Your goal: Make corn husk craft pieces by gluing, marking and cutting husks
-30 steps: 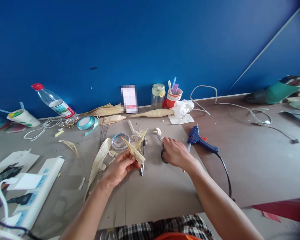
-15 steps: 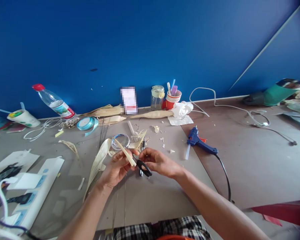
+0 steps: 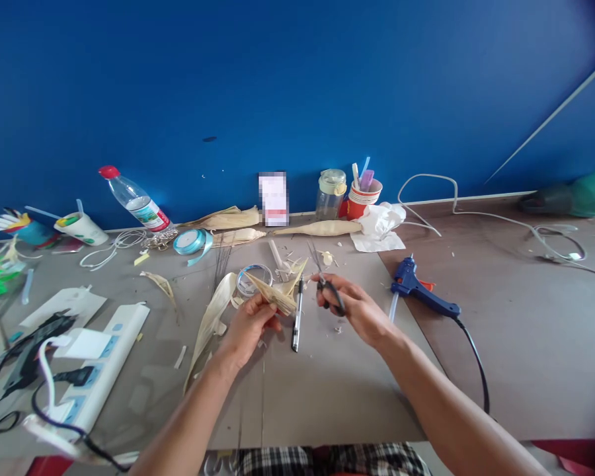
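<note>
My left hand (image 3: 250,327) pinches a pale dried corn husk piece (image 3: 276,297), its two pointed ends fanning up and apart. In my right hand (image 3: 354,307) are black-handled scissors (image 3: 331,296), fingers around the handles, blades pointing up and away, apart from the husk. A black-and-clear pen (image 3: 297,324) lies on the table between both hands. Just behind the husk sits a roll of tape (image 3: 254,277). A long curled husk strip (image 3: 213,311) rests left of my left hand, and small scraps are scattered past my fingers.
A blue glue gun (image 3: 416,287) with its cord lies to the right. At left are a white power strip (image 3: 114,360) and plugs. Along the blue wall stand a bottle (image 3: 139,205), blue ribbon (image 3: 191,242), a jar (image 3: 331,195), a red cup (image 3: 361,198) and a phone-like screen (image 3: 274,198).
The scissors have moved right, away from the husk, with my right hand. My left hand has turned the husk so its spread points show. The whole view has shifted slightly left.
</note>
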Tool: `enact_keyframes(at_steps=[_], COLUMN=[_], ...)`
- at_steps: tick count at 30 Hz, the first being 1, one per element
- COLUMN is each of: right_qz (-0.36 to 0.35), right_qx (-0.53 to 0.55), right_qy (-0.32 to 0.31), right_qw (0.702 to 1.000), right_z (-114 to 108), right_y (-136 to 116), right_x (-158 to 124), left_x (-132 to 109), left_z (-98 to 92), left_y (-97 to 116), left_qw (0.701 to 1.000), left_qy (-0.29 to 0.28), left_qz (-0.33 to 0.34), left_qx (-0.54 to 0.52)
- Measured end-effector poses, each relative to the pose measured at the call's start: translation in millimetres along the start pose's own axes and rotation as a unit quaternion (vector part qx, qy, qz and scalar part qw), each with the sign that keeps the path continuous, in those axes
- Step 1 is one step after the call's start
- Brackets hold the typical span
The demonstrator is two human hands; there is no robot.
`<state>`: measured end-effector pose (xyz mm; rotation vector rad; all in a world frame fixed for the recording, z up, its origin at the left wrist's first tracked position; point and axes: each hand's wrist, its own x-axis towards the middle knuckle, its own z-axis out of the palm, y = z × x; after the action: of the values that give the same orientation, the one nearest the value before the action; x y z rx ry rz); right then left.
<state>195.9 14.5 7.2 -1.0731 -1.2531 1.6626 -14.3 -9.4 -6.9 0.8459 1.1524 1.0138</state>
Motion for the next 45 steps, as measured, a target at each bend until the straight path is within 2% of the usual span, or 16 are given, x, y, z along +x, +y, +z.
enact_keyframes(at_steps=[4,9,15,21,25,30,38,45], right_qz=[-0.023,-0.052,-0.069,-0.054,-0.048,-0.034,0.024,0.054], right_qx=[-0.131,-0.334,-0.435,-0.474,-0.467,-0.424,-0.315,-0.247], right_qy=[-0.077,-0.064,-0.103,-0.138,-0.147,-0.154,-0.199,-0.230], right_qw=[0.988,0.939,0.892,0.868,0.871,0.892,0.928,0.940], right_z=[-2.7,0.0,-5.0,0.6,9.3,18.7,16.9,17.4], right_y=[-9.6,-11.4,-20.0,-18.6,-13.4,-6.2,-0.6,-5.3], right_x=[-8.8,-13.6,-18.4,-19.6,-18.3,-17.1,-10.9,-9.6], left_x=[2.6,2.4,4.0,5.5,7.0,5.3,1.8,1.3], left_z=[-0.5,-3.4,-8.1,-11.6,-12.2,-7.9,-5.7,-5.7], left_y=[-1.4,-1.4,-0.2,-1.2,-3.5,-3.2,2.7,5.7], left_qw=[0.998,0.997,0.995,0.996,0.996,0.996,0.998,0.999], left_qy=[0.025,0.042,0.066,0.075,0.077,0.078,0.054,0.046], left_qz=[0.013,0.031,0.051,0.052,0.053,0.037,0.008,-0.001], left_qx=[0.052,0.062,0.049,0.020,0.001,0.007,0.012,-0.004])
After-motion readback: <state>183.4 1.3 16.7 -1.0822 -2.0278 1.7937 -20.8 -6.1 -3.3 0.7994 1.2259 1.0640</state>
